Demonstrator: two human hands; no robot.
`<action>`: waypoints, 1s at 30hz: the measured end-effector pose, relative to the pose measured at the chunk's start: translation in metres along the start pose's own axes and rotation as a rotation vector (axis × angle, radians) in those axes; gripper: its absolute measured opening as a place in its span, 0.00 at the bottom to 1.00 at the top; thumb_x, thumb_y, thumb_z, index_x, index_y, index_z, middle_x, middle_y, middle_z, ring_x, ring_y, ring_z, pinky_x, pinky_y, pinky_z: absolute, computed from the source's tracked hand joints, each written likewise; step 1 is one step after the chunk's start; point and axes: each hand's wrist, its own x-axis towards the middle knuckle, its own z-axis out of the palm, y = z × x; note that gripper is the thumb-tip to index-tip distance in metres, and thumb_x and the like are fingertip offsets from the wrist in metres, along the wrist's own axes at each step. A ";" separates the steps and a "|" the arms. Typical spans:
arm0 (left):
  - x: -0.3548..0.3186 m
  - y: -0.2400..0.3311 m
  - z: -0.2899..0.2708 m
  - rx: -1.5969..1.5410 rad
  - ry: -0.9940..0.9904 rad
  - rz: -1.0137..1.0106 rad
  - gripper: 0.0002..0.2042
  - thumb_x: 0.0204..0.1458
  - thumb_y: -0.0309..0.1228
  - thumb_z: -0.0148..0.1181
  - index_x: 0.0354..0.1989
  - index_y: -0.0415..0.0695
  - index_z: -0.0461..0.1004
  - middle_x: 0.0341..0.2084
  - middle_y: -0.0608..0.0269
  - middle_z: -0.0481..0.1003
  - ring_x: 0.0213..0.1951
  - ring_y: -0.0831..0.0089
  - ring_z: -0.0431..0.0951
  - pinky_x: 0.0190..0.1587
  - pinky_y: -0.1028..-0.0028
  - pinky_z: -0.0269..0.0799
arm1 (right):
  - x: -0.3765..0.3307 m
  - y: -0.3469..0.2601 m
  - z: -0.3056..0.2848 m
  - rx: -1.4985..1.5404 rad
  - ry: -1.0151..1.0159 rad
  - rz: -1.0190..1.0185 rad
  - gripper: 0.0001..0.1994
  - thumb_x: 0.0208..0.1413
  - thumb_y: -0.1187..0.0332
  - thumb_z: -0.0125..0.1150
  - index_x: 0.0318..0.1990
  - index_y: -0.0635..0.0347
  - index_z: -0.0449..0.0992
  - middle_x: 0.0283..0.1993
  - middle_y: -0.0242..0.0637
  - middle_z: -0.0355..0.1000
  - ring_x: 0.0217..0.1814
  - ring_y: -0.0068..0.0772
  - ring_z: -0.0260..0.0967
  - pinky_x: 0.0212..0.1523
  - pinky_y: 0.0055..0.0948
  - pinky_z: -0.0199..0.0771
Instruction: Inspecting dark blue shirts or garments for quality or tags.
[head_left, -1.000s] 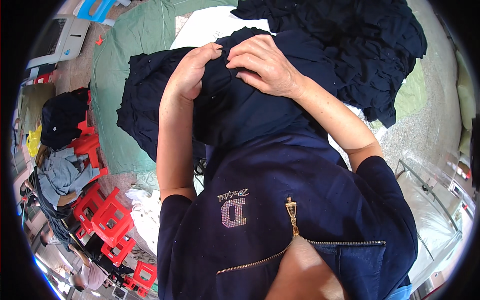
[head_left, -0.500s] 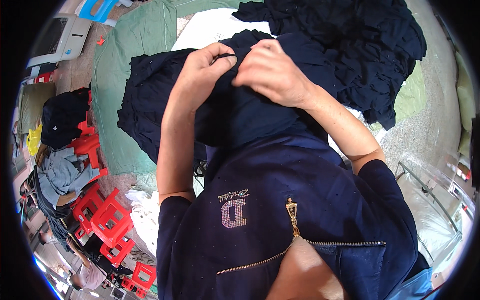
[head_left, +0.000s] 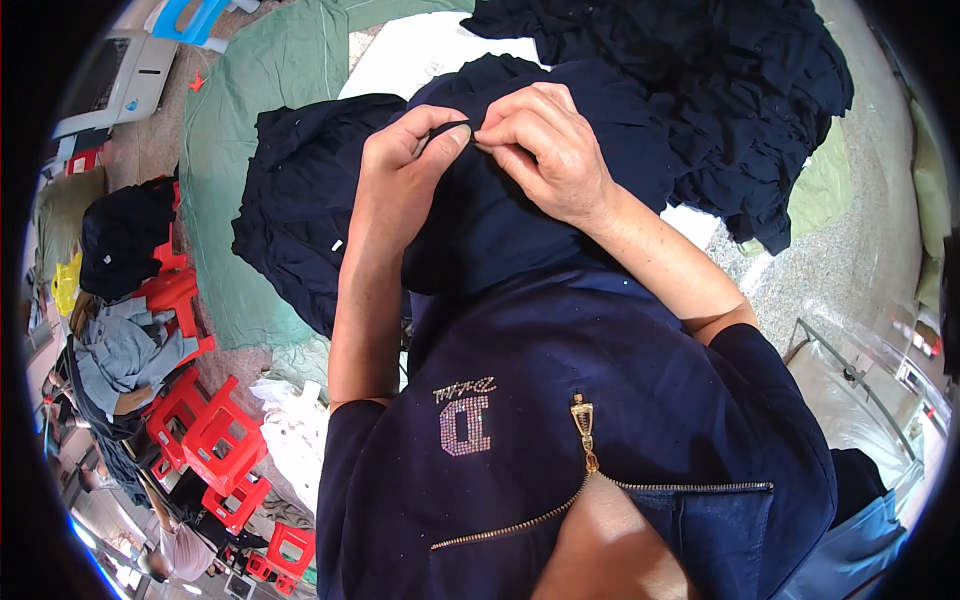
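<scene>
A dark navy garment [head_left: 490,225] lies bunched in front of me, partly over my lap. My left hand [head_left: 400,170] pinches a fold of it between thumb and forefinger. Close beside that fold, the thumb and fingertips of my right hand [head_left: 555,150] are pressed together. Whatever they hold is too small to make out against the dark cloth. More navy cloth [head_left: 295,200] spreads out left of my left wrist, with small white specks on it.
A large heap of dark clothes [head_left: 690,90] sits at the far right. Green sheeting [head_left: 225,190] covers the floor on the left. Red plastic stools [head_left: 222,435] stand farther left, some under clothes. A white bag [head_left: 292,425] lies near my left elbow. Another person [head_left: 185,553] is at the lower left.
My right hand, blurred and slightly apart before, has come in to the pinched fold with its fingertips together. My left hand keeps its pinch and sits slightly lower.
</scene>
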 end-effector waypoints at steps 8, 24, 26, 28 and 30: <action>0.003 -0.010 -0.007 0.044 -0.029 0.166 0.08 0.53 0.22 0.69 0.40 0.36 0.79 0.27 0.74 0.73 0.30 0.87 0.66 0.34 0.84 0.64 | 0.004 0.004 -0.002 0.033 -0.088 0.029 0.08 0.48 0.78 0.69 0.30 0.57 0.73 0.36 0.31 0.72 0.41 0.33 0.71 0.45 0.32 0.66; 0.000 -0.018 0.002 0.452 0.106 0.565 0.09 0.50 0.18 0.67 0.38 0.38 0.74 0.34 0.57 0.78 0.37 0.65 0.80 0.42 0.72 0.75 | -0.004 0.012 0.002 0.164 -0.243 0.224 0.07 0.55 0.75 0.65 0.36 0.63 0.73 0.32 0.40 0.74 0.32 0.42 0.76 0.30 0.35 0.75; 0.002 -0.025 0.008 0.490 0.159 0.650 0.09 0.51 0.18 0.66 0.38 0.38 0.73 0.34 0.57 0.78 0.36 0.64 0.80 0.42 0.71 0.76 | -0.004 0.009 0.006 0.113 -0.123 0.191 0.07 0.52 0.77 0.64 0.32 0.63 0.70 0.28 0.39 0.72 0.28 0.42 0.75 0.28 0.35 0.74; 0.008 -0.032 0.015 0.542 0.240 0.785 0.10 0.51 0.16 0.63 0.39 0.38 0.72 0.33 0.56 0.77 0.35 0.59 0.80 0.41 0.69 0.76 | -0.001 0.003 0.007 0.069 -0.078 0.117 0.08 0.49 0.78 0.64 0.29 0.62 0.68 0.26 0.39 0.70 0.26 0.42 0.73 0.26 0.35 0.72; 0.010 -0.037 0.021 0.600 0.291 0.815 0.10 0.50 0.16 0.62 0.39 0.39 0.72 0.33 0.55 0.77 0.35 0.58 0.79 0.40 0.68 0.77 | -0.002 0.004 0.009 0.067 -0.060 0.132 0.09 0.48 0.79 0.64 0.28 0.61 0.66 0.25 0.39 0.68 0.25 0.43 0.72 0.25 0.35 0.72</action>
